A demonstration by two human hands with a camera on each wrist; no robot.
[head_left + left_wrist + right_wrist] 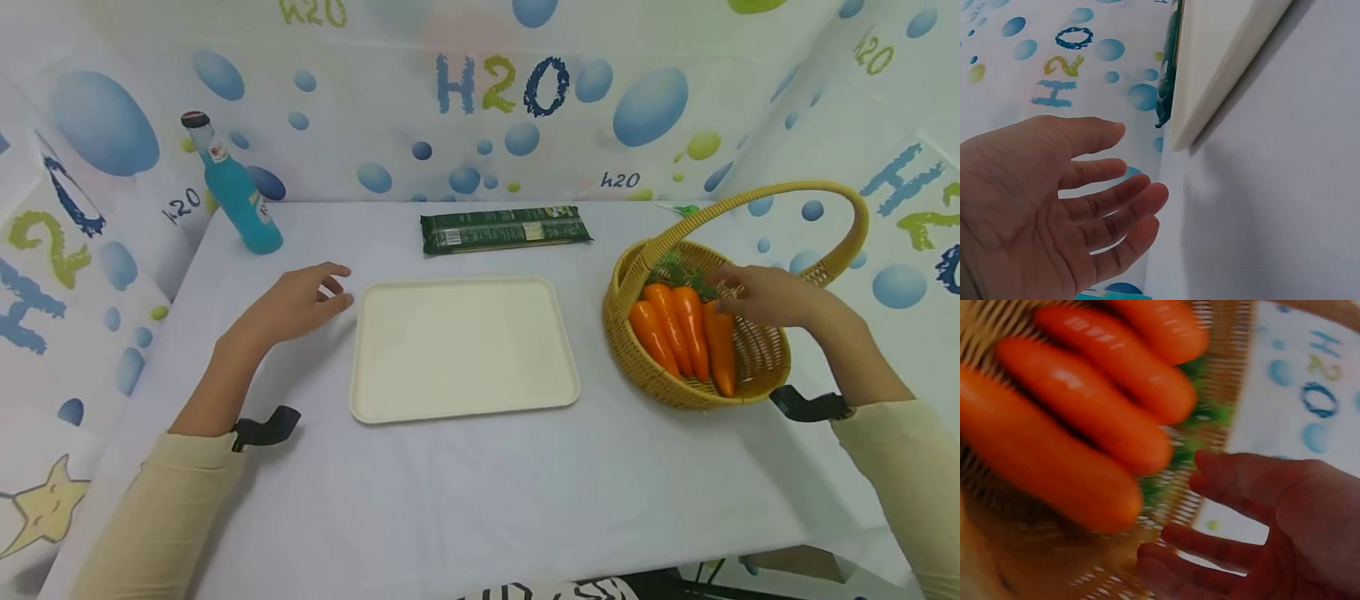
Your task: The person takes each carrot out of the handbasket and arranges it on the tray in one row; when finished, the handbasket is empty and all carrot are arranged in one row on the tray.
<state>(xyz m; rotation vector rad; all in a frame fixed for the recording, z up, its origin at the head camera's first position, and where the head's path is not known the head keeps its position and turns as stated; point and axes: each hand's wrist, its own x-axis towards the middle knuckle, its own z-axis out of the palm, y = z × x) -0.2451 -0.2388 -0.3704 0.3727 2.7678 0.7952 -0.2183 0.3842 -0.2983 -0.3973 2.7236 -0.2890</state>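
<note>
Several orange carrots [687, 325] with green tops [678, 271] lie side by side in a yellow wicker basket [652, 379]. My right hand [772, 293] hovers over the basket's right part, beneath its arched handle. Its fingers are loosely bent near the rightmost carrot [1054, 456], with a gap between them and it in the right wrist view. Left of a cream tray [465, 350], my left hand [300, 302] is raised above the table, holding nothing. In the left wrist view its fingers [1119, 203] are relaxed and spread, with the palm showing.
A green packet [506, 230] lies behind the tray. At the back left stands a blue bottle [242, 196] with a dark cap. A small green item [684, 209] lies behind the basket. White cloth [420, 500] covers the table, with patterned cloth around it.
</note>
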